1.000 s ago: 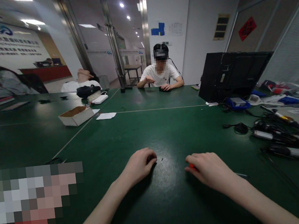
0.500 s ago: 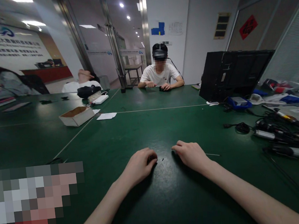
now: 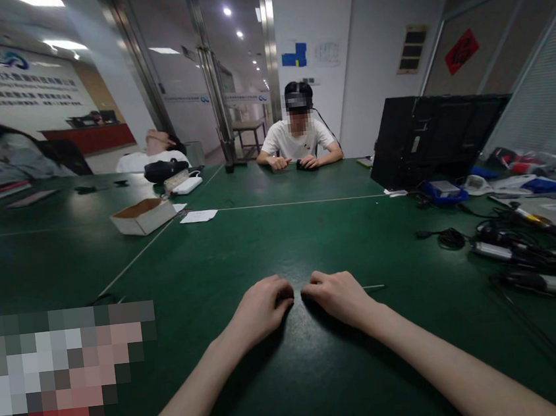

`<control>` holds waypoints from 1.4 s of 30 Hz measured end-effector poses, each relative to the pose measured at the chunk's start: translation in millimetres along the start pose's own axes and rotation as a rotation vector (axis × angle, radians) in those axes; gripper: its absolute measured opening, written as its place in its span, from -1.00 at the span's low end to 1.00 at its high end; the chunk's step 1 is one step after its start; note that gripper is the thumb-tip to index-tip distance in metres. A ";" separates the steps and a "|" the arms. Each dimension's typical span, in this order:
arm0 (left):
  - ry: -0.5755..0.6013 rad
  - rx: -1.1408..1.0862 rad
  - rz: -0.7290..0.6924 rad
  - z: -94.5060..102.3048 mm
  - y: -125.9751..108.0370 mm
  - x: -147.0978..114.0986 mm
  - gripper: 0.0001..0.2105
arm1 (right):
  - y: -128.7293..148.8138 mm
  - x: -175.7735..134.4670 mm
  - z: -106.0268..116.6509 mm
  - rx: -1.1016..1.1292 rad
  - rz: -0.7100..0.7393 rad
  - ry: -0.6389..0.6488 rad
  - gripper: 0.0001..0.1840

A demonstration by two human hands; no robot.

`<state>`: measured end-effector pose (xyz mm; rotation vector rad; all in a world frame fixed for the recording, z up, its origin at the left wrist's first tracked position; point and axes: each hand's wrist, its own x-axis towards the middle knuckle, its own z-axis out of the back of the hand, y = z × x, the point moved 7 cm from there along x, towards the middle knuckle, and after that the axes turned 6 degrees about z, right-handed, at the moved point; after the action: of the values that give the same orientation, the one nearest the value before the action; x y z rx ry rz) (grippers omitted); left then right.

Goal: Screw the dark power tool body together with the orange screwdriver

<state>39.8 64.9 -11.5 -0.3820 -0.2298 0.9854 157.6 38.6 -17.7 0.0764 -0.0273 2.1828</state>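
Note:
My left hand rests on the green tabletop, its fingers curled and thumb tip close to the index finger. Whatever it may hold is hidden in the dark hollow of the fingers. Just to its right, a narrow gap away, is my right hand, closed with its fingertips pointing at the left one. A thin, light metal rod sticks out from behind the right hand toward the right; its other end is hidden by the hand.
On the right lie tangled cables with pen-like tools, a coiled cable, a blue tray and a large black monitor. A white box and paper are at left. Across the table sits a person in a headset.
My right hand has moved left, close to my left hand, and the thin rod has moved along with it. A tiny dark piece between the hands is now out of sight.

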 end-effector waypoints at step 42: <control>0.165 -0.651 -0.014 -3.4 -9.2 -0.7 -0.83 | 12.5 -19.5 29.2 0.202 0.089 -0.439 -0.79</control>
<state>47.7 59.1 -10.8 -1.0492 -0.4020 0.8418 159.9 14.0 10.3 0.6787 -0.0593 2.2109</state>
